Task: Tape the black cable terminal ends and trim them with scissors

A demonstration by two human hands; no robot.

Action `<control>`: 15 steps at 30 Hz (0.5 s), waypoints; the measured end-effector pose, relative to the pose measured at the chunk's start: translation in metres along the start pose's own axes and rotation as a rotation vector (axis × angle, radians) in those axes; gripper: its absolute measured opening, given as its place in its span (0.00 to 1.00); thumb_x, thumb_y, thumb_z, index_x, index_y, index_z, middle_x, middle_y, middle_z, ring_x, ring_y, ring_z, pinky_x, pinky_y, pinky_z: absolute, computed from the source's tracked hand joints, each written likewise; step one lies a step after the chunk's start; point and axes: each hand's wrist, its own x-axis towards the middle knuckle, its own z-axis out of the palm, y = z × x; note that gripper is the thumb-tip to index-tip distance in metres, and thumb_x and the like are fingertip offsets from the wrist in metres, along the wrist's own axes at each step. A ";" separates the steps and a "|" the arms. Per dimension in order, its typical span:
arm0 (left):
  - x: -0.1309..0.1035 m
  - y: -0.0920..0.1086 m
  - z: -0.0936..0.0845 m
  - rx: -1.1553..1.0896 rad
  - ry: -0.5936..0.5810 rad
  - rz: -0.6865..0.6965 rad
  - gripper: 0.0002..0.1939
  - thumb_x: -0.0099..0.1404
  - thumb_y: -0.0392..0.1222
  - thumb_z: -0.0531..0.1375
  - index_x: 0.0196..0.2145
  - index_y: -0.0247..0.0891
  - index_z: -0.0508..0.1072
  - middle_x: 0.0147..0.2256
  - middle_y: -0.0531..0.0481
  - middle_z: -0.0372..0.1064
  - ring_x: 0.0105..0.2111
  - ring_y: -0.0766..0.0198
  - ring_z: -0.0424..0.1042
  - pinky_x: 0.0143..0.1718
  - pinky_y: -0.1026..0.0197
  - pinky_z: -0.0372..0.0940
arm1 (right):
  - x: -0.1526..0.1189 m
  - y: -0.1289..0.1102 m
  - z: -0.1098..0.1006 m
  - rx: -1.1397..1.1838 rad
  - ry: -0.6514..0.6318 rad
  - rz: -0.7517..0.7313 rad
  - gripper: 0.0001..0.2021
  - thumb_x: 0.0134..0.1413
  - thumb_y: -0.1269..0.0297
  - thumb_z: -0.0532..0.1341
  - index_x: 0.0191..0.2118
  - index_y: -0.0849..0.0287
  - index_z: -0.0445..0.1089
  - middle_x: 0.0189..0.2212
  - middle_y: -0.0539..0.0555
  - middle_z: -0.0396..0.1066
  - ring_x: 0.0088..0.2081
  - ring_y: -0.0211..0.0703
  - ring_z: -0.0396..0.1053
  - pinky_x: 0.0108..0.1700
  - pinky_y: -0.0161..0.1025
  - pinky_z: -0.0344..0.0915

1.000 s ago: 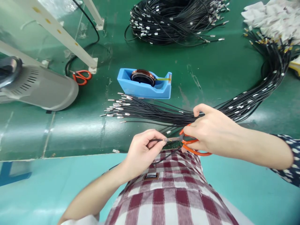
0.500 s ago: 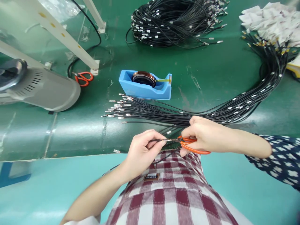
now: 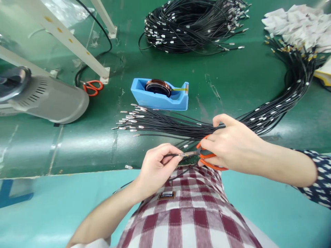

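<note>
My left hand [image 3: 159,164] pinches the end of a thin black cable [image 3: 182,173] just above the table's front edge. My right hand [image 3: 224,148] has its fingers in the handles of orange scissors [image 3: 213,166]; their blades reach left to the cable end at my left fingertips. The handles are spread apart. Behind both hands a bundle of black cables [image 3: 176,125] with small pale tags at its left ends lies across the table, partly under my right hand.
A blue tape dispenser [image 3: 160,100] stands behind the bundle. Further back lies a coil of black cables [image 3: 186,31]. At left are a grey machine [image 3: 54,98], white frame legs [image 3: 77,48] and other orange scissors [image 3: 93,88]. White crumpled material [image 3: 300,26] is at back right.
My right hand has turned and its index finger has lifted over the bundle. The scissor handles have spread wider. My left hand has hardly moved.
</note>
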 end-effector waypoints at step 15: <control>-0.026 -0.006 -0.019 -0.194 -0.078 -0.021 0.11 0.68 0.43 0.57 0.36 0.36 0.76 0.28 0.47 0.69 0.24 0.66 0.63 0.25 0.64 0.59 | 0.003 0.002 0.037 0.732 0.010 0.228 0.14 0.62 0.52 0.56 0.34 0.57 0.68 0.29 0.50 0.74 0.30 0.40 0.67 0.41 0.41 0.61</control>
